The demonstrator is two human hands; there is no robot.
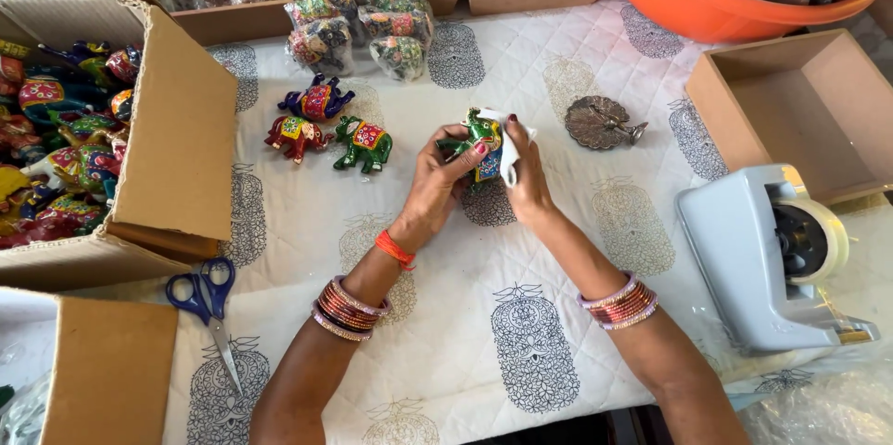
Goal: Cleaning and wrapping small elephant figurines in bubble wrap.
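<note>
— Two hands, both yours, meet over the middle of the table [558,250]. What does the left hand [439,177] do?

— Your left hand curls its fingers shut around a small green painted elephant [481,135], wrist bent, forearm coming up from the lower edge. That's a closed grip, and the elephant sits raised just above the cloth.

— And the right hand [526,183]?

— It presses a white wrap [513,143] against the elephant's far side, fingers closed on it.

— What lies around you?

— A printed white quilted cloth covers the table. Three more painted elephants [326,124] stand just left of your hands, a metal peacock piece [600,121] to the right. Blue-handled scissors [209,301] lie by your left elbow, a grey tape dispenser [767,254] well to the right, a cardboard box of figurines [177,129] at far left.
</note>
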